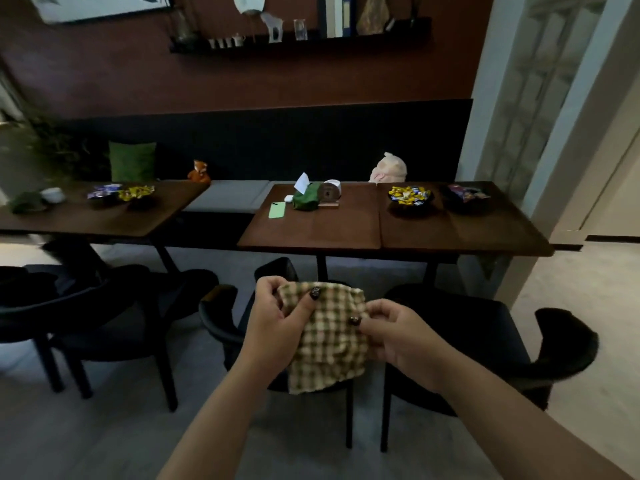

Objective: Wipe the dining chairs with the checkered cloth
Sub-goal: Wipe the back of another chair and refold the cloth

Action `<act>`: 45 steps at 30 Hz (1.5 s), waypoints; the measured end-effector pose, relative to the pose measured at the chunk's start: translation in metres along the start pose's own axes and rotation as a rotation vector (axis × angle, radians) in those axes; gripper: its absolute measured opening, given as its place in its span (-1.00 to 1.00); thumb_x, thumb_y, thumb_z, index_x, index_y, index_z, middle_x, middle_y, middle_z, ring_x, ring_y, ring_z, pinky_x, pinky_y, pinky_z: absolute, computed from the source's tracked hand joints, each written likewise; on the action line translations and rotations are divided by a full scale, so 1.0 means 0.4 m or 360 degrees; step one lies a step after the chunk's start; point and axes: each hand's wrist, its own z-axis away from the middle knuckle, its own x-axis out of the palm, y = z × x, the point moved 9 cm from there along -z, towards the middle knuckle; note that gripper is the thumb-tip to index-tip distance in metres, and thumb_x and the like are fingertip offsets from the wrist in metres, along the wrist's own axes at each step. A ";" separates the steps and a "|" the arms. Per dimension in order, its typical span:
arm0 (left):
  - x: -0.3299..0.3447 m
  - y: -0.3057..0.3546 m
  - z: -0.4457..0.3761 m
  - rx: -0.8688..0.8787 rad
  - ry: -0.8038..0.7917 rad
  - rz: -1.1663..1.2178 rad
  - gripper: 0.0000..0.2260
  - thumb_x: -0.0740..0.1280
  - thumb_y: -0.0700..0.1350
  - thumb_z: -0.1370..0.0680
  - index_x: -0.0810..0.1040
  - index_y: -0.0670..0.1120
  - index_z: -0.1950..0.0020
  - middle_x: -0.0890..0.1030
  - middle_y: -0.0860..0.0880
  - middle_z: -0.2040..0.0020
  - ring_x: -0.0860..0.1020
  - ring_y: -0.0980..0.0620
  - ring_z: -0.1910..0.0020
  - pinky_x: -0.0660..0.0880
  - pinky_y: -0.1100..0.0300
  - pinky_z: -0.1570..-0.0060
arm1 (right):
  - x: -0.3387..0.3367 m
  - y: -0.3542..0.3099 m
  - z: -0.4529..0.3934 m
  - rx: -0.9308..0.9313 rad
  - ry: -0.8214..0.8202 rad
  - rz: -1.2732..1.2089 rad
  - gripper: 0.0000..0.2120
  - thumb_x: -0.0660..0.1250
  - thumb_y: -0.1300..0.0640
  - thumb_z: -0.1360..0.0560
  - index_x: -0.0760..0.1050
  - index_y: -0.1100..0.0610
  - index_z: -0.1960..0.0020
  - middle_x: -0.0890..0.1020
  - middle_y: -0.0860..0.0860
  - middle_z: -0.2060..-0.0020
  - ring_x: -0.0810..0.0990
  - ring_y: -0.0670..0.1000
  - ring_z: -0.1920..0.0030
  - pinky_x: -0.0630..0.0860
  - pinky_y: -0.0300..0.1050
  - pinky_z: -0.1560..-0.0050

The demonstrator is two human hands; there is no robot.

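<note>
Checkered cloth (pixel 329 337) up in both hands, above the dark chairs!
Left hand (pixel 277 320) pinches its upper corner, right hand (pixel 398 337) grips its side edge; nearest chair (pixel 478 341) just behind the cloth, worktop (pixel 346 230) farther beyond.

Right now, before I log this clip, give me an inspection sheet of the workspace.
Surface: dark wooden table, bare near its front edge.
Job's things: checkered cloth held up in the air; black dining chairs below, not yet touched by it.
Clutter: green phone, tissue holder, bowl of sweets.
Hands: left hand and right hand both pinch the cloth.
Cables: nothing seen.
Surroundings: bench with green cushion, wall shelf.
</note>
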 end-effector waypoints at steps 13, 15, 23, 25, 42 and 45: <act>0.034 -0.338 -0.243 -0.0460 -0.0261 -0.0057 -0.66 0.35 -0.11 -0.58 0.31 0.11 -0.27 0.71 0.07 0.15 0.67 0.05 0.27 0.51 0.32 0.34 | -0.141 0.223 -0.281 0.0429 0.0666 0.0022 -0.82 0.40 0.21 -0.42 0.59 0.12 -0.02 0.72 0.03 0.18 0.69 0.05 0.16 0.56 -0.15 0.26; 0.012 -0.403 -0.281 -0.0539 -0.0250 -0.0043 -0.70 0.32 -0.12 -0.59 0.31 0.10 -0.25 0.71 0.06 0.12 0.68 0.00 0.24 0.54 0.23 0.23 | -0.196 0.201 -0.314 0.0287 0.0885 0.0271 -0.87 0.40 0.22 -0.43 0.58 0.06 0.04 0.69 -0.04 0.22 0.66 -0.07 0.22 0.52 -0.23 0.34; -0.040 -0.679 -0.360 -0.0556 -0.0529 -0.0528 -0.70 0.31 -0.10 -0.59 0.35 0.04 -0.30 0.68 0.13 0.11 0.60 0.24 0.05 0.48 0.34 0.04 | -0.134 0.251 -0.491 -0.0154 0.0929 0.1245 -0.81 0.34 0.20 -0.47 0.43 0.06 -0.05 0.48 -0.01 0.01 0.49 -0.04 0.04 0.32 -0.24 0.12; -0.043 -0.733 -0.377 -0.0500 -0.0696 -0.0729 -0.68 0.29 -0.07 -0.60 0.35 0.02 -0.34 0.63 0.14 0.03 0.56 0.22 0.02 0.43 0.39 0.11 | -0.068 0.345 -0.548 -0.0085 0.0759 0.1331 -0.69 0.24 0.17 -0.55 0.40 0.10 -0.29 0.49 0.01 -0.15 0.48 -0.01 -0.15 0.34 -0.25 -0.07; 0.020 -0.945 -0.483 0.0141 -0.1287 -0.1366 -0.68 0.09 0.07 -0.61 0.51 0.03 0.23 0.59 0.05 0.22 0.51 0.07 0.24 0.45 0.07 0.21 | 0.090 0.519 -0.659 -0.1496 0.0875 0.2170 -0.66 0.23 0.13 -0.48 0.61 0.32 -0.09 0.63 0.17 -0.09 0.57 0.14 -0.18 0.41 0.15 -0.27; 0.023 -0.934 -0.487 0.0245 -0.1247 -0.1367 -0.65 0.12 0.09 -0.62 0.50 0.04 0.30 0.52 0.09 0.33 0.47 0.12 0.32 0.34 0.14 0.33 | 0.079 0.522 -0.657 -0.1791 0.1123 0.2001 -0.70 0.22 0.16 -0.46 0.63 0.35 0.04 0.66 0.19 0.05 0.61 0.12 -0.02 0.48 0.11 -0.14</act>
